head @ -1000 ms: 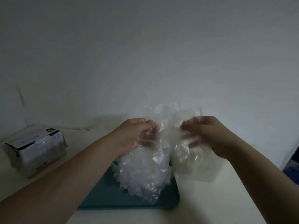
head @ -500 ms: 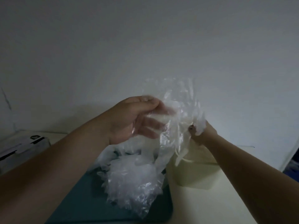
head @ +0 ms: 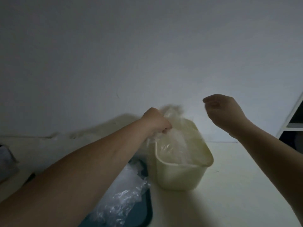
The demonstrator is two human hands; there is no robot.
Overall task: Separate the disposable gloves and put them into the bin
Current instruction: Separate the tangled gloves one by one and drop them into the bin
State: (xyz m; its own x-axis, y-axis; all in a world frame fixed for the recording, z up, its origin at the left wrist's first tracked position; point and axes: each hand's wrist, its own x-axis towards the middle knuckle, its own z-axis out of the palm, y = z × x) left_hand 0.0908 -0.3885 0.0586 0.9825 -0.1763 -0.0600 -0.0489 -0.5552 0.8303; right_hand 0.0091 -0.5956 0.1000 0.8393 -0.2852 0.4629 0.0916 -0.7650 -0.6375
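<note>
The left hand (head: 155, 122) pinches one glove (head: 173, 128) over the bin (head: 178, 176); the right hand (head: 224, 110) hangs loosely curled, apparently empty. Lower the glove past the rim before loosening the grip. More gloves (head: 124, 199) wait on the tray (head: 144, 215).

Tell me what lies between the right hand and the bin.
Nothing: in the head view the right hand hangs above and behind the bin, with only bare wall and tabletop between them. It holds nothing.
</note>
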